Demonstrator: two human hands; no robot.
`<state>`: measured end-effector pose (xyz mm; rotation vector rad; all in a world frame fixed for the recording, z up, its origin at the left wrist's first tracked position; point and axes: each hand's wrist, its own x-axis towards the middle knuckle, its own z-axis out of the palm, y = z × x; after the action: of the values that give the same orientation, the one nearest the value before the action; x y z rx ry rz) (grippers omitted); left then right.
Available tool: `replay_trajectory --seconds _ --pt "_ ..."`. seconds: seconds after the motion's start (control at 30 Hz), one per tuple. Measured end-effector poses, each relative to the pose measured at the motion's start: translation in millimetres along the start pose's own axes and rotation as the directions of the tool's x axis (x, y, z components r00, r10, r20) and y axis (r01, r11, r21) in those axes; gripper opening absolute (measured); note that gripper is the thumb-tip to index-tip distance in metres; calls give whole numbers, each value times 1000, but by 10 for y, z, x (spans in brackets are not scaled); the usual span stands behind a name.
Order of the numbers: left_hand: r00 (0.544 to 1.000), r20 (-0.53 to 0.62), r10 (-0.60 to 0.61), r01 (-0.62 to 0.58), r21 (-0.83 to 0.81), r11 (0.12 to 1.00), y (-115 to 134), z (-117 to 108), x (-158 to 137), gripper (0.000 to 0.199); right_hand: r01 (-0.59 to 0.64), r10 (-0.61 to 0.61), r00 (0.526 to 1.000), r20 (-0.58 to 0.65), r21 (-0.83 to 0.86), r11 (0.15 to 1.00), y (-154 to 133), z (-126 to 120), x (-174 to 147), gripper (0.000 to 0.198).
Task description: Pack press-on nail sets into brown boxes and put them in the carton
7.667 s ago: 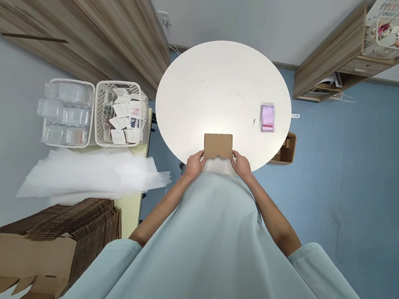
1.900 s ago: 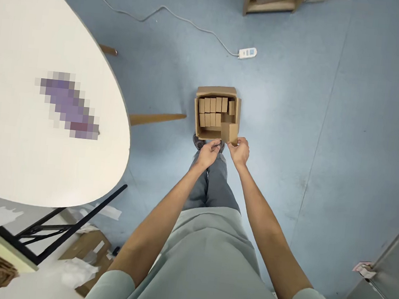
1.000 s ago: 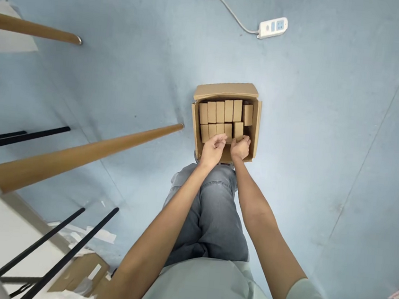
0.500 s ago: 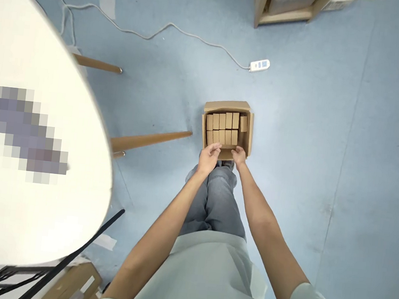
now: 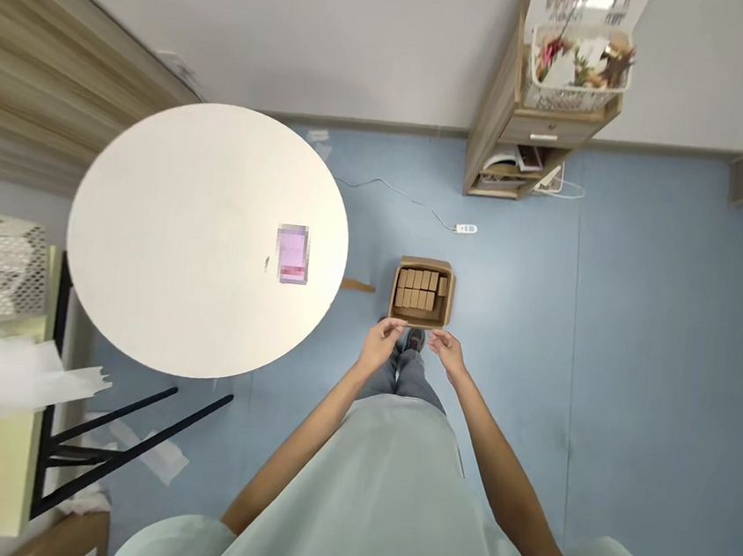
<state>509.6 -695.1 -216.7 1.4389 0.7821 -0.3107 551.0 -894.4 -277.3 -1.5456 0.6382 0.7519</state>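
An open cardboard box stands on the floor in front of my feet. Inside it, two rows of small brown cardboard boxes are packed side by side, and one more lies apart at the right. My left hand is in the air near the box's front left corner, fingers loosely bent and holding nothing. Near the front right corner my right hand hangs with its fingers apart, also without anything in it. From this angle I cannot tell whether either hand touches the box.
A white round table is at my left, with a blurred pinkish item on it. A power strip and its cord lie beyond the box. Farther off stands a wooden cabinet with a basket on top.
The view has risen and widened, bringing the wall, cabinet and whole table into sight. Both hands have drawn back from the box's front edge towards me and moved slightly farther apart.
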Motion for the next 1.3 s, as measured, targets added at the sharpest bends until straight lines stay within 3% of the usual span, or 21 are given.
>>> replay_trajectory --seconds 0.17,0.33,0.53,0.77,0.97,1.3 --pt "997 -41 64 -66 -40 997 308 -158 -503 31 98 -100 988 117 22 995 -454 1 -354 42" --pt "990 -75 119 -127 -115 985 453 -333 -899 37 195 -193 957 216 13 981 -728 147 -572 48" --pt "953 -267 143 -204 -215 955 392 -696 -1267 43 273 -232 903 362 -64 960 -840 437 -925 49" --pt "922 -347 172 -270 -256 928 204 -1375 -1669 48 392 -308 839 448 -105 914 -797 897 -1553 43" --pt "888 -401 225 -369 -328 870 -35 -2162 -2053 39 442 -339 825 451 -142 886 -607 1592 -2167 43" --pt "828 -508 237 -472 -403 784 -477 -3582 -2865 31 509 -304 752 585 -223 831 51 3229 -3071 41"
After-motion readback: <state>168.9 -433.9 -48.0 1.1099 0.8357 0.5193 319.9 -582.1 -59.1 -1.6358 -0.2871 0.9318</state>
